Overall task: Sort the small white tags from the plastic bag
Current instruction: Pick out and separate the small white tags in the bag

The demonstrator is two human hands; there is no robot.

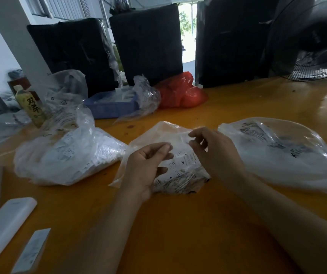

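Observation:
A clear plastic bag holding small white tags lies on the orange table in front of me. My left hand grips the bag's left side, thumb and fingers curled on the film. My right hand pinches the bag's upper edge with its fingertips. One tag printed "XXL" shows through the film between my hands. A fuller bag of white tags sits to the left. A flatter printed clear bag lies to the right.
At the back stand a blue tray, a red plastic bag, crumpled clear bags, a tea bottle and black wrapped bundles. A fan is at the far right. White flat items lie near the left front edge.

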